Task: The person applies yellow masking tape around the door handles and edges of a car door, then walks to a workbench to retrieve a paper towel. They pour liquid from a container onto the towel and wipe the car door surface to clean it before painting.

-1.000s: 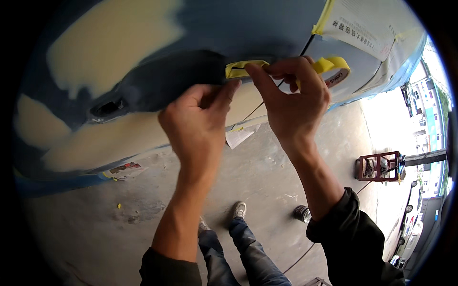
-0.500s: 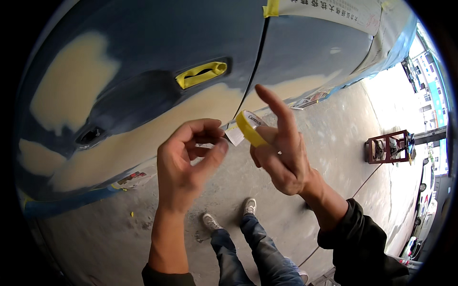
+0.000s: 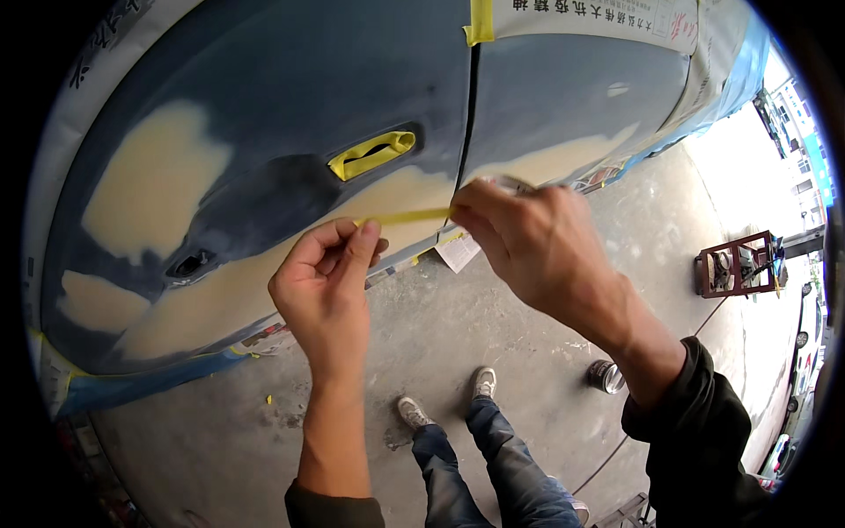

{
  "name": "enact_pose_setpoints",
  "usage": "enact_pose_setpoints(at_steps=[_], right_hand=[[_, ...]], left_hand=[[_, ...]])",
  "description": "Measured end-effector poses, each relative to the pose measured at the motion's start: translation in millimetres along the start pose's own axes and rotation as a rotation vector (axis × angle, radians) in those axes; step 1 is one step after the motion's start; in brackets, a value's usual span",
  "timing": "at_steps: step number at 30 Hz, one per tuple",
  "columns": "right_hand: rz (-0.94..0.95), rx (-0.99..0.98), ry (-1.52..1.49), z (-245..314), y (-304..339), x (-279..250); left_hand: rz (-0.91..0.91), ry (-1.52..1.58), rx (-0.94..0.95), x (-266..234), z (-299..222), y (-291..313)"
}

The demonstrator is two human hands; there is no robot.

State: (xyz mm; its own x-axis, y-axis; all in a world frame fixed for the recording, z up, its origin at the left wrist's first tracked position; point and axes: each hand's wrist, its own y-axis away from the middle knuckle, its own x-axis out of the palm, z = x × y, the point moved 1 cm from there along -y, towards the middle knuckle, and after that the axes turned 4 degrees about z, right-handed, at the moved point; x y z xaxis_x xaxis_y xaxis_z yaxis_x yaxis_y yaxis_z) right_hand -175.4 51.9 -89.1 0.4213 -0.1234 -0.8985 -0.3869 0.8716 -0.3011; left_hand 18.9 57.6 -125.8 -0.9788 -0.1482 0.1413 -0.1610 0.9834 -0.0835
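1. A person looks down at both bare hands, raised in front of a blue car body panel [image 3: 290, 97] patched with pale cream filler.
2. A thin strip of yellow masking tape [image 3: 407, 216] stretches level between the two hands, just in front of the panel.
3. The left hand [image 3: 327, 290] has thumb and forefinger pressed together on the strip's left end, the other fingers curled.
4. The right hand [image 3: 537, 251] pinches the strip's right end between its fingertips, near the dark seam between two panels; the rest of what it holds is hidden behind the fingers.
5. Above the strip, a recessed door handle [image 3: 373, 154] is wrapped in yellow tape.
6. At the top edge, a white masking paper sheet [image 3: 607, 18] with printed characters covers the upper panel, fixed by a short yellow tape tab [image 3: 480, 22] at the seam.
7. A small white paper label [image 3: 458, 251] with fine print hangs at the lower edge of the panel, below the strip.
8. Blue masking film [image 3: 141, 383] lies along the panel's bottom left edge.
9. On the concrete floor [image 3: 422, 343], a small round metal can [image 3: 606, 377] stands near the right forearm; its contents cannot be made out.
10. A red-brown metal stand [image 3: 738, 264] sits farther right.
11. The person's jeans and pale shoes [image 3: 482, 383] show below.
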Motion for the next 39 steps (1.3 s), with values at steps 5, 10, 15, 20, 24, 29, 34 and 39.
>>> enact_pose_setpoints(at_steps=[5,10,15,20,24,29,34,39], right_hand=[[-0.209,0.017,0.088,5,-33,-11],[-0.232,0.049,0.136,7,-44,-12],[-0.23,0.087,0.164,9,-47,-12],[-0.216,0.088,0.173,10,-49,-12],[-0.201,0.105,0.169,11,-50,-12],[-0.22,0.092,0.177,10,-50,-12],[-0.186,0.108,0.175,13,-53,-12],[-0.149,0.092,0.172,15,-53,-13]], left_hand=[[-0.147,0.034,0.046,13,-2,-16],[-0.222,0.005,0.146,24,-4,-27],[-0.245,-0.042,0.202,27,0,-31],[-0.262,-0.082,0.241,27,1,-33],[-0.273,-0.214,0.308,23,1,-36],[-0.256,-0.521,0.312,15,-7,-40],[-0.198,-0.617,0.427,15,-12,-41],[-0.199,-0.641,0.543,29,-9,-45]])
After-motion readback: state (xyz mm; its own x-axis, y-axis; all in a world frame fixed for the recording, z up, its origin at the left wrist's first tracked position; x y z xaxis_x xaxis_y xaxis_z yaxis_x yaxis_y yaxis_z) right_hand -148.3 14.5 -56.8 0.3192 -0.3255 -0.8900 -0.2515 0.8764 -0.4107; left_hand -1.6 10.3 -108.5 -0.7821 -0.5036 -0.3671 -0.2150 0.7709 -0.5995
